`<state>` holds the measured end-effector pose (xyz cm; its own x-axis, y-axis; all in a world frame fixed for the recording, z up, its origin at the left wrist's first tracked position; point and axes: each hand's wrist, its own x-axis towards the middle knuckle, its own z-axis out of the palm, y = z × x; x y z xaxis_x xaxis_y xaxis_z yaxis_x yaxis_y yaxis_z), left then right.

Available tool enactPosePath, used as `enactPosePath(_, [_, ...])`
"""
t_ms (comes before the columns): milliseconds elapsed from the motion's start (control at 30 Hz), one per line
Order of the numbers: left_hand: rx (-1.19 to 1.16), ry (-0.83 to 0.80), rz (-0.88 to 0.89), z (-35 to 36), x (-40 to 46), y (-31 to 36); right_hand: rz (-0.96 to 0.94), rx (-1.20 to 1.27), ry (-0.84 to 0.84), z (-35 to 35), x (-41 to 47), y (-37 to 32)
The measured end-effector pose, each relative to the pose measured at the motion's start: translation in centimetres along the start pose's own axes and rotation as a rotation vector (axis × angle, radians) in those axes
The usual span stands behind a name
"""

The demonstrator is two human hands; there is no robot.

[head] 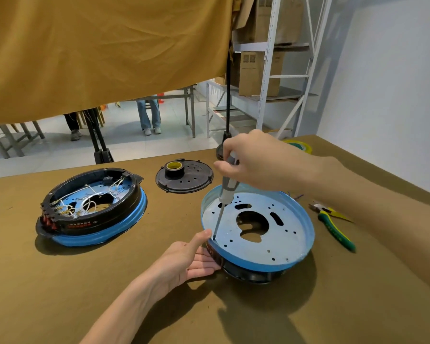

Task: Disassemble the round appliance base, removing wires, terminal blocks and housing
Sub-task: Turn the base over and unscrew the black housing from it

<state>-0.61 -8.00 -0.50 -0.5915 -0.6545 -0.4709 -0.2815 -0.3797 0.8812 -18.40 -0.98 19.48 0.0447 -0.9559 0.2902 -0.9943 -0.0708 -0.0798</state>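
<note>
The right hand (256,162) curls its fingers downward in a grip; the left hand (184,259) lies flatter, thumb raised, fingers seemingly straight.

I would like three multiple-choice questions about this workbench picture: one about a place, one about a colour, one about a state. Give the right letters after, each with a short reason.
1. Where do the pliers lie?
A. right of the near base
B. inside the wired base
C. on the black cover

2. What colour is the near base rim?
A. red
B. blue
C. white

3. What does the right hand do?
A. rests flat
B. grips the screwdriver
C. holds tape

Answers: 1 A, they lie on the table to its right. 2 B, the rim shows blue. 3 B, fingers wrap the screwdriver, its tip at the rim beside the left hand.
</note>
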Motion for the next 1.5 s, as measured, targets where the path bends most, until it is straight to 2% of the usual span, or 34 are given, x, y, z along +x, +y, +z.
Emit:
enactPosePath(67, [0.01,0.004,0.002,0.1,-0.1,0.1,-0.018,0.156,-0.221,-1.5,-0.1,0.0])
enactPosePath(133, [0.011,0.001,0.0,0.1,-0.2,0.1,-0.021,0.153,-0.353,-2.3,0.0,0.0])
enactPosePath(233, [0.006,0.001,0.007,0.1,-0.1,0.1,0.012,-0.096,-0.303,-1.9,0.2,-0.8])
enactPosePath(300, [0.003,0.007,0.008,0.2,-0.1,0.1,-0.025,-0.329,-0.206,-1.3,0.3,-1.3])
enactPosePath(333, [0.002,0.008,0.008,0.2,-0.1,0.1,-0.059,-0.349,-0.193,-1.2,0.4,-1.4])
enactPosePath(433, [0.006,-0.001,0.011,0.1,0.0,0.1,-0.104,-0.011,-0.341,-2.0,0.5,-1.4])
enactPosePath(500, [0.003,0.0,0.013,0.0,0.0,0.0,-0.135,0.125,-0.44,-2.4,0.4,-1.6])
enactPosePath(567, [0.002,0.004,0.012,-0.1,0.1,-0.1,-0.154,0.059,-0.377,-1.9,0.2,-2.0])
enactPosePath(633, [0.006,0.005,0.005,-0.1,0.3,-0.2,-0.146,-0.177,-0.237,-1.3,0.1,-2.3])
enactPosePath(700, [0.006,0.006,-0.004,-0.1,0.5,-0.2,-0.101,-0.317,-0.179,-1.1,0.3,-2.3])
enactPosePath(767, [0.006,0.006,-0.012,-0.2,0.6,-0.2,-0.115,-0.246,-0.217,-1.3,0.8,-2.2])
enactPosePath(867, [0.005,0.004,-0.021,-0.3,0.7,-0.2,-0.127,0.047,-0.37,-2.3,1.0,-2.1])
enactPosePath(933, [0.008,0.0,-0.017,-0.3,0.7,-0.3,-0.116,0.148,-0.431,-2.5,0.8,-2.1])
enactPosePath(967, [0.011,0.0,-0.013,-0.3,0.8,-0.3,-0.094,0.122,-0.418,-2.3,0.7,-2.3])
enactPosePath(1067, [0.015,-0.005,-0.006,-0.2,0.8,-0.3,-0.039,-0.252,-0.236,-1.8,0.8,-2.6])
enactPosePath(1100, [0.012,-0.004,-0.007,-0.2,0.7,-0.3,-0.036,-0.303,-0.213,-1.6,0.9,-2.6])
enactPosePath(1167, [0.002,-0.007,-0.013,-0.3,0.7,-0.2,-0.068,-0.163,-0.263,-1.6,1.1,-2.4])
enactPosePath(1233, [-0.003,-0.013,-0.027,-0.3,0.7,-0.2,-0.084,0.068,-0.405,-2.3,1.0,-2.1])
enactPosePath(1300, [-0.007,-0.012,-0.037,-0.3,0.6,-0.1,-0.097,0.142,-0.494,-2.7,0.8,-2.2])
enactPosePath(1367, [-0.008,-0.012,-0.044,-0.4,0.5,0.0,-0.114,0.0,-0.394,-2.3,0.4,-2.8])
enactPosePath(1433, [-0.007,-0.015,-0.048,-0.4,0.2,0.0,-0.131,-0.266,-0.201,-1.6,0.1,-3.1])
enactPosePath(1500, [0.018,-0.018,-0.038,-0.4,-0.1,0.2,-0.14,-0.29,-0.129,-1.2,-0.2,-3.3])
